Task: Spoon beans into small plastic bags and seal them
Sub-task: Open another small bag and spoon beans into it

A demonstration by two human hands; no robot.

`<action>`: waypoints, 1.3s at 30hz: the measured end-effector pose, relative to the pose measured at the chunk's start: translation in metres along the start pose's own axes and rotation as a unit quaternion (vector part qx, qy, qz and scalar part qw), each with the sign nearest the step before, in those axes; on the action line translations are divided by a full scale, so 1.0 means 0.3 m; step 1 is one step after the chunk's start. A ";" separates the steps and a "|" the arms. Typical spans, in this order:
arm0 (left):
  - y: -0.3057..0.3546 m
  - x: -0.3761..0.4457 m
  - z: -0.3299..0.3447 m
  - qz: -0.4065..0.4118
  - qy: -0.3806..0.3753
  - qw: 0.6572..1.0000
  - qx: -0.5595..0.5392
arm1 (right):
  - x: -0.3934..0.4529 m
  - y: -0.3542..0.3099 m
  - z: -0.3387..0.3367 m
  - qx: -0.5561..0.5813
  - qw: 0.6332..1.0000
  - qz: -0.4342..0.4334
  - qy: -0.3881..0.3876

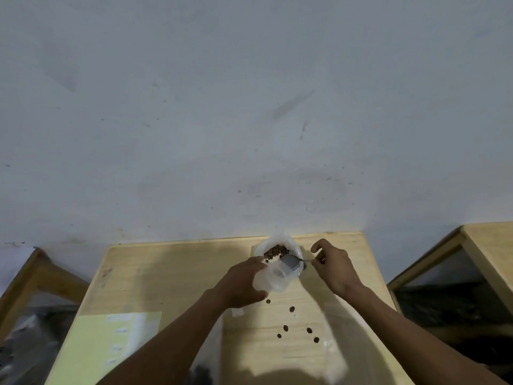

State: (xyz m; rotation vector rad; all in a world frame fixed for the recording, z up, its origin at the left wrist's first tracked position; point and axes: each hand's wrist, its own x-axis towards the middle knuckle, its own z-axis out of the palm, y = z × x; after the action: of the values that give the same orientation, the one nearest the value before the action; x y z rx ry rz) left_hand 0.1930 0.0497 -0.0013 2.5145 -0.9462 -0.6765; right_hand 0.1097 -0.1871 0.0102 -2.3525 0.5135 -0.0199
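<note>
Your left hand grips a small clear plastic bag just below the centre of the frame, fingers curled round its side with the thumb underneath, holding its mouth open and off the desk. Your right hand pinches the handle of a metal spoon between thumb and fingertips; the spoon's bowl sits at the mouth of the bag and looks bare of beans, though the blur makes that hard to judge. Your two hands are apart, one on either side of the bag.

Just behind the bag, close to the far edge of the desk, stands a white container with a heap of brown beans in it; it touches or overlaps the bag in this view, and you cannot tell which. Several loose beans lie scattered on the wood below your hands, in the lower middle of the frame, well apart from one another.

At the lower left of the desk lies a pale yellow-green sheet with a white printed strip along its right side, its text too blurred to read. A grey, scuffed wall fills the upper frame, and wooden frames stand at the left and right edges.
</note>
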 end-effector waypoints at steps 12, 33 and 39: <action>-0.020 -0.017 0.064 0.115 0.078 0.988 0.060 | -0.051 0.035 0.140 0.382 0.891 0.102 0.224; -0.004 -0.012 0.099 0.117 0.050 0.991 0.035 | -0.034 0.043 0.218 0.415 0.865 0.261 0.108; -0.021 -0.029 0.090 0.115 0.074 0.989 0.063 | -0.021 0.056 0.155 0.405 0.875 0.205 0.169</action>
State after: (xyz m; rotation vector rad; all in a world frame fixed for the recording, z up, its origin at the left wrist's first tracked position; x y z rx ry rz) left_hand 0.1755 0.0556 -0.0239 2.4677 -1.2333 -0.3633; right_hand 0.1050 -0.1656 -0.0347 -1.3867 0.9512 -0.3816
